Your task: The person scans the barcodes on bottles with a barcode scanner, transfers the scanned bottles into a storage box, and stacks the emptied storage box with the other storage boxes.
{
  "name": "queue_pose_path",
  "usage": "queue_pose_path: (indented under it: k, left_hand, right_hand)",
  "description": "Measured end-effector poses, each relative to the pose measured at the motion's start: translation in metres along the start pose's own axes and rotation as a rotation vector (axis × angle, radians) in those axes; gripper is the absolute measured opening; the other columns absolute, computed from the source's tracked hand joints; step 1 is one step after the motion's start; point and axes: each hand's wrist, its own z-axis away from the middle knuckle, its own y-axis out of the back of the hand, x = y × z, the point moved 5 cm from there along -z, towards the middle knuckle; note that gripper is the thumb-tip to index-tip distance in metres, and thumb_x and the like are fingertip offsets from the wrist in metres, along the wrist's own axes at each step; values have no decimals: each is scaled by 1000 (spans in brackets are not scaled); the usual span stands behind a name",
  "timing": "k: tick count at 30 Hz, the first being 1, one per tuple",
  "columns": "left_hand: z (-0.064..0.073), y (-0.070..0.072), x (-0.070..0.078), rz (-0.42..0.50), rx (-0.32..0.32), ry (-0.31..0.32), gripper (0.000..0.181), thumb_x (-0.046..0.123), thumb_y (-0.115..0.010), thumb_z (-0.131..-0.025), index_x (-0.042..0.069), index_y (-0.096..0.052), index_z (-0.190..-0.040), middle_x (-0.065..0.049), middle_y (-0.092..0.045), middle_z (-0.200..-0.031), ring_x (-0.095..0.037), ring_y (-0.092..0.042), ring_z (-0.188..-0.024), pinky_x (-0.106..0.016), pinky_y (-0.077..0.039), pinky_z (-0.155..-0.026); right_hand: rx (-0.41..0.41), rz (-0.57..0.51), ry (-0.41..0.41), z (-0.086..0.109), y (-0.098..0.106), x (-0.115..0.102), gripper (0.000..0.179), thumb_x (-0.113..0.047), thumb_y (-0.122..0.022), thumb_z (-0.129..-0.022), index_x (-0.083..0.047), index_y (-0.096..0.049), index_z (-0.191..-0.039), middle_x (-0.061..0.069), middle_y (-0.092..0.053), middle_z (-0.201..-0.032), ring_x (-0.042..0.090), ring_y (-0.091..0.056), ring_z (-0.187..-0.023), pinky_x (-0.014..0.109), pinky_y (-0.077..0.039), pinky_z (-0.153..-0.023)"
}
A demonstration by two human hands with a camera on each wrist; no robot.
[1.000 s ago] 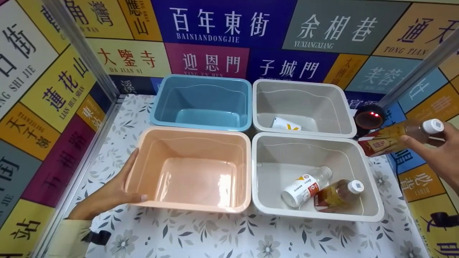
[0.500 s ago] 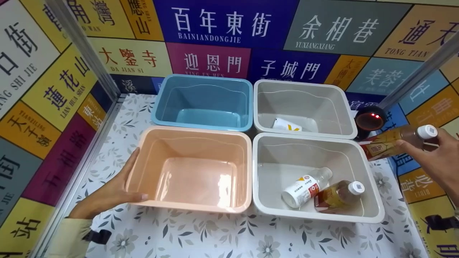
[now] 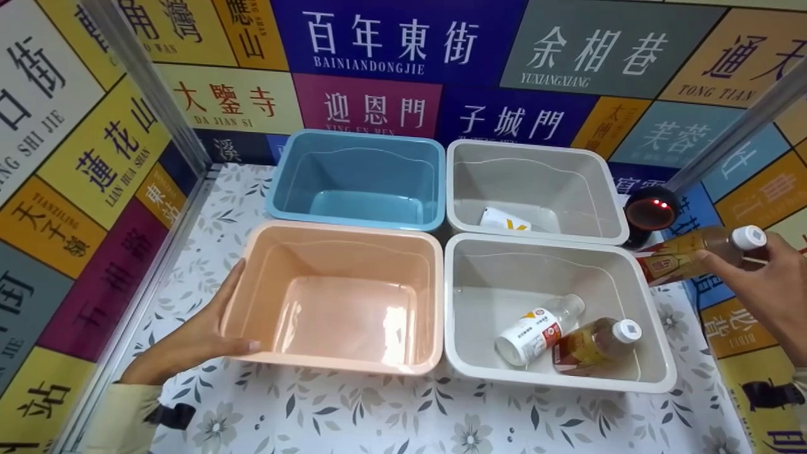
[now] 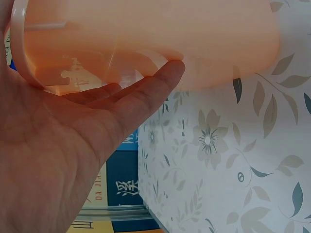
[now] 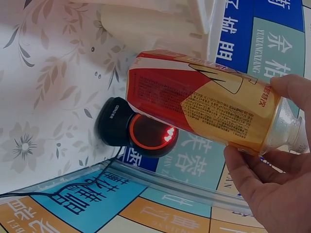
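My left hand (image 3: 195, 337) spans the near-left corner of a peach bin (image 3: 252, 252). Its thumb lies on the front rim; in the left wrist view the fingers (image 4: 150, 92) stretch straight along the outer wall. At the right, my right hand (image 3: 760, 287) grips a bottle of brown drink (image 3: 684, 252) near its white-capped neck, tilted with the base toward a black scanner (image 3: 649, 211). The right wrist view shows the bottle's red and gold label (image 5: 194, 102) with small print, just above the scanner's glowing red lights (image 5: 168, 135).
A grey bin (image 3: 485, 372) at front right holds a clear bottle with a white label (image 3: 533, 334) and another brown drink bottle (image 3: 589, 347). Behind it, a second grey bin (image 3: 536, 151) contains a white item (image 3: 504, 219). A blue bin (image 3: 365, 170) stands at back left.
My right hand has brought the bottle slightly down and to the left, beside the scanner. The left hand and the bins look the same.
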Motion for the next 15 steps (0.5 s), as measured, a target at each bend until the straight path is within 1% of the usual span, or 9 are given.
queue_pose_path:
  k: [5,8,11,15]
  left_hand:
    - [0,0,0,3,1,-8,126,11,-83,-79,53,6,-157,-14,-26,-159,-44,-53,-114,-46,-50,-90]
    - [1,0,0,-9,6,-8,125,12,-83,-79,54,6,-157,-15,-26,-159,-43,-53,-113,-46,-50,-90]
    - [1,0,0,-1,3,-14,125,11,-83,-79,54,5,-157,-15,-24,-160,-45,-53,-115,-46,-51,-90]
    - [1,0,1,3,-2,-23,125,11,-83,-79,52,6,-158,-14,-21,-161,-45,-52,-117,-46,-51,-90]
  right_hand:
    - [18,-15,31,1,-3,3,73,-41,-66,-97,6,-39,-146,40,-49,-135,64,-50,-114,75,-42,-89]
    - [8,4,19,2,-6,6,75,-44,-65,-97,6,-39,-146,41,-48,-135,63,-51,-111,75,-42,-87]
    - [-3,31,-10,3,-9,11,79,-48,-64,-96,6,-37,-147,42,-47,-136,64,-50,-111,75,-42,-87]
    - [8,29,-28,3,-11,15,80,-45,-66,-96,8,-37,-147,44,-46,-136,65,-50,-113,74,-41,-89]
